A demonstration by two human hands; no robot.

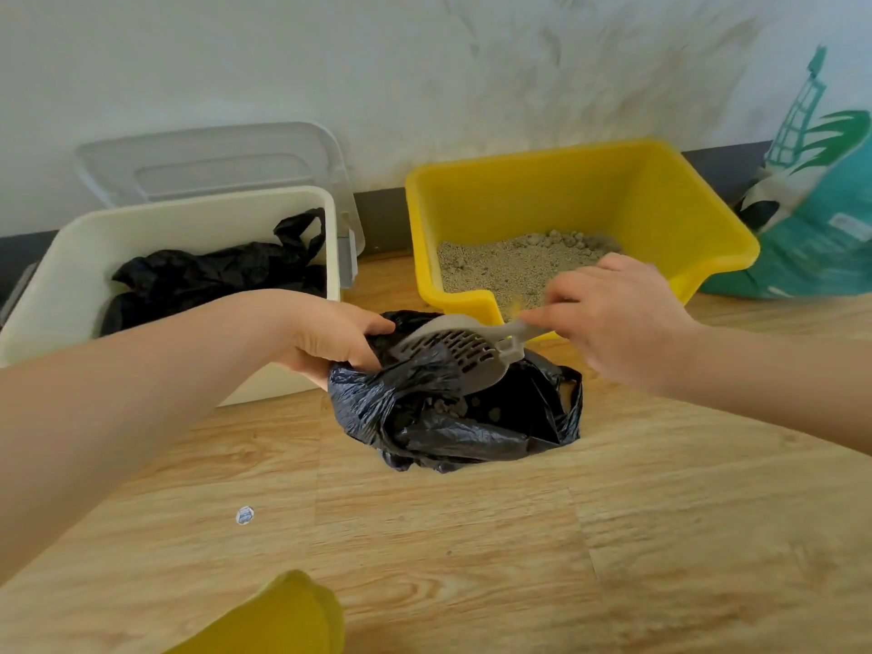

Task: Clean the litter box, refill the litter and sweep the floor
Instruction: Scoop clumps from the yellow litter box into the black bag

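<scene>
yellow box (660,214) – grey litter (509,266), black bag (453,417) – clumps (453,408)

only one view is given, a wide-angle head cam worn by the person, aimed forward and down at the wood floor (472,535). it's held close over both forearms, and the wall (424,63) is caught up top, so nothing's shared.

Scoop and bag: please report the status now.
Left hand grips black bag rim. Right hand holds scoop, tilted over the bag. Nothing blocks yellow litter box.
</scene>
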